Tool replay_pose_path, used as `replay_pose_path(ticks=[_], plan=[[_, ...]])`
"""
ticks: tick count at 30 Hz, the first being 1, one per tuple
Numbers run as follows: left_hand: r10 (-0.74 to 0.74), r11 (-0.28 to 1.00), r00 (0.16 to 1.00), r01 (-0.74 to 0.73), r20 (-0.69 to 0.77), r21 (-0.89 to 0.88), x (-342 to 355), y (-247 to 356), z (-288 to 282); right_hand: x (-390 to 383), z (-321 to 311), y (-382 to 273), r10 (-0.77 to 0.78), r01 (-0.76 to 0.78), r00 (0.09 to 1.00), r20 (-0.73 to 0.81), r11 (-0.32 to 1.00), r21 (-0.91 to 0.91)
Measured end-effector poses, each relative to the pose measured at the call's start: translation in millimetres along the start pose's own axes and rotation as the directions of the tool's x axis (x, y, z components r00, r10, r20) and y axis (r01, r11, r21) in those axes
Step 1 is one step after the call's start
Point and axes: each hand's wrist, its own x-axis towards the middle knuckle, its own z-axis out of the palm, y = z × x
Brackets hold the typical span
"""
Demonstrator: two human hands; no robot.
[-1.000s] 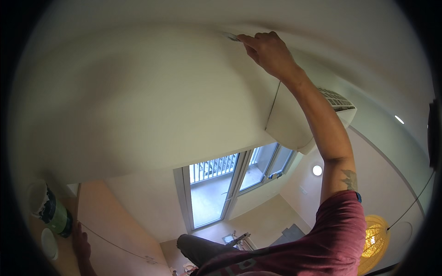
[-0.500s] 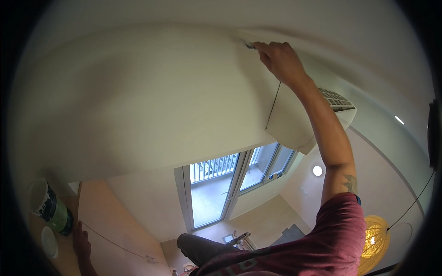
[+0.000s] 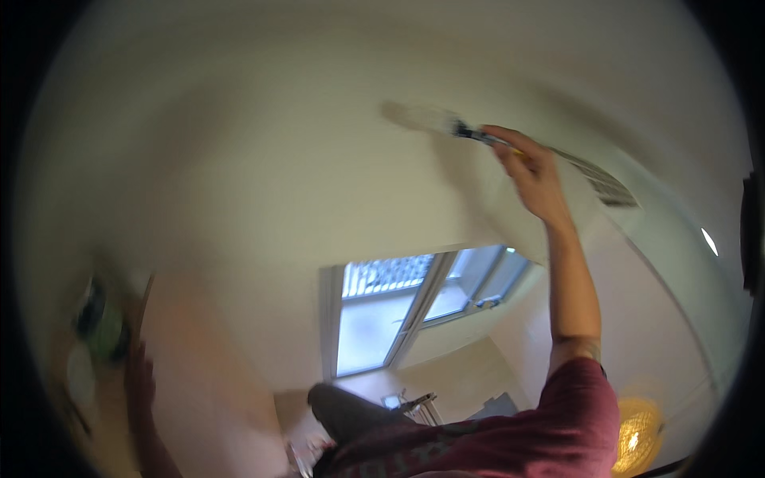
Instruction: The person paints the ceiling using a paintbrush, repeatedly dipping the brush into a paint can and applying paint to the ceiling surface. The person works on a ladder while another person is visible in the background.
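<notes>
A paintbrush (image 3: pixel 475 135) is gripped by its handle in my right hand (image 3: pixel 532 166), raised high on the right. Its pale bristles are smeared by motion beside the cream wall (image 3: pixel 303 159); I cannot tell whether they touch it. Low on the left, my left hand (image 3: pixel 140 381) rests with fingers stretched out at the edge of a wooden cabinet top (image 3: pixel 115 430). Beside that hand stands a green and dark-patterned bucket (image 3: pixel 102 327). A round white lid or dish (image 3: pixel 81 374) lies nearer than the bucket. Both are blurred.
An air conditioner (image 3: pixel 518 203) hangs on the wall behind my right forearm. Far below are a glass door (image 3: pixel 374 319), a window (image 3: pixel 470 287) and the floor (image 3: pixel 470 370). A glowing woven pendant lamp (image 3: pixel 637 434) hangs at the lower right.
My right hand has drawn the paintbrush down and to the right from the top edge of the wall, showing more of the brush. My left hand stays at the cabinet; the view has shifted.
</notes>
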Motion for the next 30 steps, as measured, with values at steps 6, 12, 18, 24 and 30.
replay_pose_path(ticks=[6,12,18,24,30], plan=[[-0.048,0.998,0.998,0.05,0.04,-0.039,84,98,-12,-38,124,-79,-0.154,0.1,0.968,0.198,0.961,0.257],[-0.145,0.977,0.989,0.141,-0.012,-0.157,54,87,-18,-7,327,-213,-0.6,0.413,0.78,0.177,0.706,0.575],[0.153,0.958,0.987,-0.138,-0.04,0.252,61,62,-2,35,478,-294,-0.71,0.615,0.697,0.096,0.662,0.428],[0.164,0.952,0.984,-0.139,-0.073,0.272,60,63,-5,22,495,-291,-0.747,0.676,0.623,0.232,0.663,0.321],[0.114,0.976,0.99,-0.096,-0.084,0.196,59,62,1,19,467,-291,-0.737,0.657,0.608,0.296,0.676,0.334]])
